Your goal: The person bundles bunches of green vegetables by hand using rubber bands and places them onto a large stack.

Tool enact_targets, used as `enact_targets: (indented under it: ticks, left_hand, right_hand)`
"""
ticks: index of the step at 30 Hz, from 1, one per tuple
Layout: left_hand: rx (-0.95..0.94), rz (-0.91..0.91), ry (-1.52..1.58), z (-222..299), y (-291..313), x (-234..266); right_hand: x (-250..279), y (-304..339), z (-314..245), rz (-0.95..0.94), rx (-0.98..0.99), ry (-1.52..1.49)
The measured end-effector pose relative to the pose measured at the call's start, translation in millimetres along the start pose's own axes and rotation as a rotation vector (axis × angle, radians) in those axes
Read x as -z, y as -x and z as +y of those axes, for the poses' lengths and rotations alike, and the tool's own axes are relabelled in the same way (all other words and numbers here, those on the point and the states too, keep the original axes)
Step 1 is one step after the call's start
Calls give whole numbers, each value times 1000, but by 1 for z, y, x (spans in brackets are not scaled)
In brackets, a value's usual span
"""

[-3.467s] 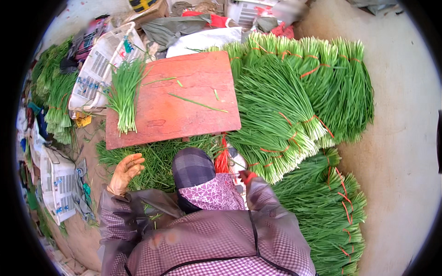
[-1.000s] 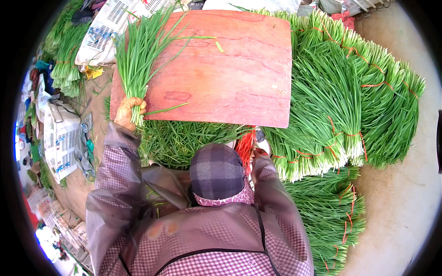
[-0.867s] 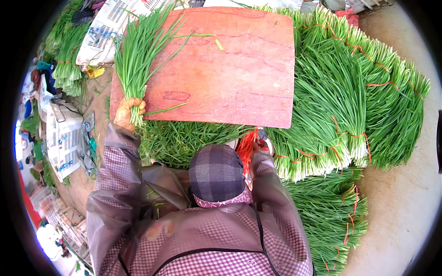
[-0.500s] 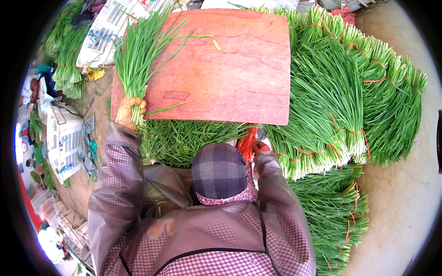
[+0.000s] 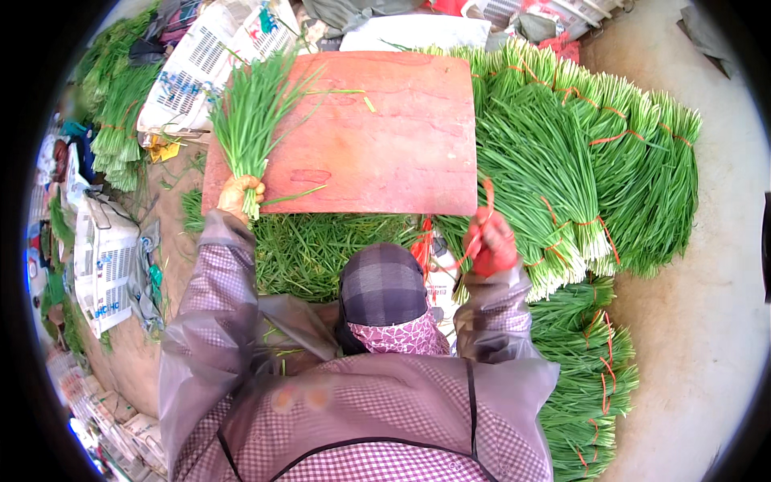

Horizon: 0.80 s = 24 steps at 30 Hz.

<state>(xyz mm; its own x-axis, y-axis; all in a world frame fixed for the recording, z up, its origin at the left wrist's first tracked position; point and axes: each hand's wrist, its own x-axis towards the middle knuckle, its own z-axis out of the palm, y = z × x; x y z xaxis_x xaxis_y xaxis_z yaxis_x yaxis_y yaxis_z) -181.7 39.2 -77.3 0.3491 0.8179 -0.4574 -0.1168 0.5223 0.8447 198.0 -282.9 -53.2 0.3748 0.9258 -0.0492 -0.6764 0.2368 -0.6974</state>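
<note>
My left hand [image 5: 238, 195] grips the root end of a loose bunch of green chives [image 5: 253, 116] lying on the left side of a reddish wooden board [image 5: 385, 145]. My right hand [image 5: 490, 243], in a red glove, holds a thin red tie band [image 5: 479, 217] just off the board's lower right corner. Loose chives [image 5: 321, 245] lie below the board, in front of my covered head and checked sleeves.
Tied bundles of chives [image 5: 578, 169] are stacked to the right of the board, with more bundles [image 5: 590, 377] at lower right. Printed sacks [image 5: 201, 64] and further chive bundles [image 5: 120, 120] lie at upper left. A bunch of red bands [image 5: 423, 249] hangs beside my head.
My right hand has come up from beside my head with a red band in it. My left hand keeps its grip on the chive bunch on the board.
</note>
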Motion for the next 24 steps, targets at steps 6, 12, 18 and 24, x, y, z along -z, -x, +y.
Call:
enact_targets:
  ticks: [6,12,18,24]
  left_hand:
    - [7,171,6,2,-1,-8]
    - [-113,-111,229,72,15,-16]
    - [-374,-272,221,145,34,-39]
    - [-249,-399,201,125,37,-127]
  right_hand:
    - [-97,-102,3,92,17,-30]
    - [-121,-162,56,84,-177,64]
    - [-91,-174,111,241,-441,185]
    - [-63,-168,123,387,-398,262]
